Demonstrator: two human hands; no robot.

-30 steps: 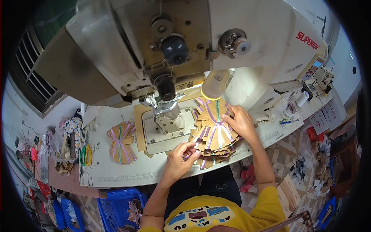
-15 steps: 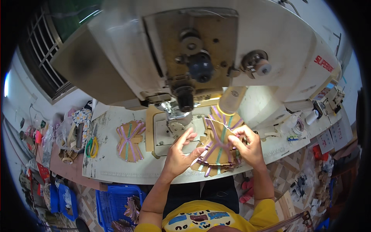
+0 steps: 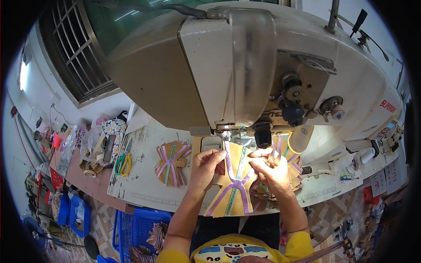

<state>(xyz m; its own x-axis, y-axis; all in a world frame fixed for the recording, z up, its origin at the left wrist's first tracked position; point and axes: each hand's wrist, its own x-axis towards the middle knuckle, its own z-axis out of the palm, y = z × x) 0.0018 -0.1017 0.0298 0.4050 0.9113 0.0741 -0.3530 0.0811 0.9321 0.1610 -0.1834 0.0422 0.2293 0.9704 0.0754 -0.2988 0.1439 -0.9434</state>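
A tan hourglass-shaped panel point(image 3: 219, 202) with crossing purple and green glittery strips hangs between my hands, its far end by the presser foot point(image 3: 226, 135) of the sewing machine point(image 3: 149, 74). My left hand point(image 3: 204, 170) pinches the panel's left edge near the far end. Opposite it, my right hand point(image 3: 272, 174) is closed on the right edge with bent fingers; a slim pale thing shows among them, too unclear to name. Beneath and beyond the right hand lies a pile of similar panels point(image 3: 296, 177), partly covered. Another strip-trimmed piece point(image 3: 170, 165) rests flat to the left.
Scissors with green and yellow handles point(image 3: 123, 164) lie at the table's left side, near bags and cloth scraps point(image 3: 98, 147). A blue basket point(image 3: 136, 215) holding more trimmed pieces stands below the front edge. The machine's head overhangs the work.
One panel has come off the pile, leftward to the machine's foot. My left hand, open before, now pinches its edge; the right has also gone to it. The whole view has shifted.
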